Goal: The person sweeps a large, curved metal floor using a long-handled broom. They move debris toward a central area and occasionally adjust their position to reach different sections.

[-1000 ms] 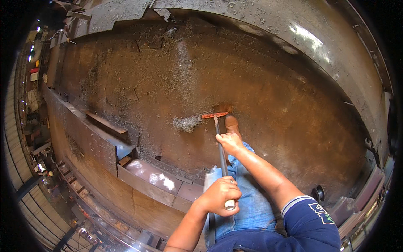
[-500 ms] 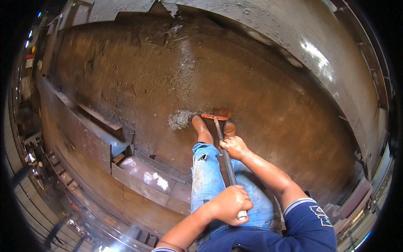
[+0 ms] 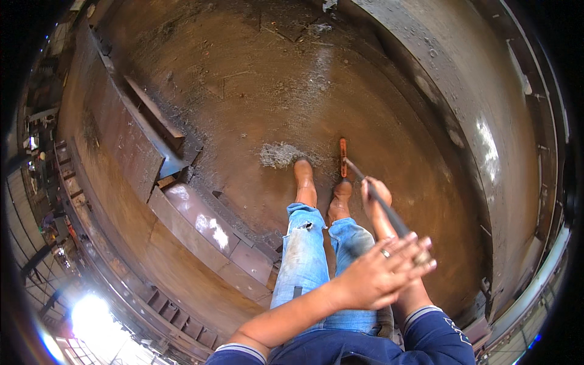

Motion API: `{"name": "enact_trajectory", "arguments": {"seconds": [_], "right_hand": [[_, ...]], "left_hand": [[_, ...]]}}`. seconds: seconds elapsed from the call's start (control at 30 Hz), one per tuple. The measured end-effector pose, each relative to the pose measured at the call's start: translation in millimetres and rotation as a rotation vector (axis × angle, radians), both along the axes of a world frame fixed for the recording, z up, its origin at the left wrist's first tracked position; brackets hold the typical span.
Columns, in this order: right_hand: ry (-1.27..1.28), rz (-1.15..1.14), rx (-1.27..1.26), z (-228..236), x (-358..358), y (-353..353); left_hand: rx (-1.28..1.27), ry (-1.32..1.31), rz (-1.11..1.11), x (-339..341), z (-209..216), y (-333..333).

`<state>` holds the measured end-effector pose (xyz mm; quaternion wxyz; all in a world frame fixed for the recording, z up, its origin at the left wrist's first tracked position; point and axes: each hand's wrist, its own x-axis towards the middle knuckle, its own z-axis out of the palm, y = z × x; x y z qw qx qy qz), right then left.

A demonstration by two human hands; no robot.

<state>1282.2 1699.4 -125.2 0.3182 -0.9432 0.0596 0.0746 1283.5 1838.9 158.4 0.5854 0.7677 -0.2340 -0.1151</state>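
Long-hdl tool [image 3: 395, 218]: orange head [image 3: 343, 149] on flr [image 3: 420, 176], just ahead of R boot [image 3: 342, 192]. L hand [image 3: 380, 274] at hdl end, fingers straight, slightly spread; R hand [image 3: 383, 190] at shaft, can't tell if fingers closed. Metal shavings [image 3: 280, 155] by L boot [image 3: 303, 174].

Rust-brown floor [image 3: 438, 201]: dull, streaked with darker stains.
Upright steel plate [image 3: 125, 131]: brown, running along the floor's left edge.
Bluish plate [image 3: 173, 163]: small, at the near end of the upright one.
Plum-brown slab [image 3: 195, 211]: nearer along that left edge, marked with white patches.
Grey steel sheet [image 3: 450, 76]: along the floor's right edge, with a bright patch.
Slotted frame [image 3: 176, 316]: beyond the left edge, dark compartments in a row.
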Motion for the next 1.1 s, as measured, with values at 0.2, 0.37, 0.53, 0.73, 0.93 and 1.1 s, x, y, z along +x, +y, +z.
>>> {"name": "enact_trajectory", "arguments": {"seconds": [0.2,0.37,0.53,0.73,0.93,1.1], "right_hand": [[-0.086,-0.585,0.068,-81,67,-68],[0.092,-0.969,0.251,-54,76,-48],[-0.012,-0.796,-0.158,-49,61,-42],[-0.123,-0.687,-0.53,-27,36,18],[-0.053,-0.324,-0.326,1,48,175],[0.001,-0.281,-0.229,25,72,195]], "left_hand": [[0.209,0.399,0.401,-27,-77,146],[0.447,0.909,0.919,-202,-177,348],[0.924,1.386,0.815,-395,-220,492],[0.513,1.26,0.908,-329,-219,561],[0.009,1.014,1.323,-270,-248,622],[0.139,0.904,1.083,-181,-231,623]]}}
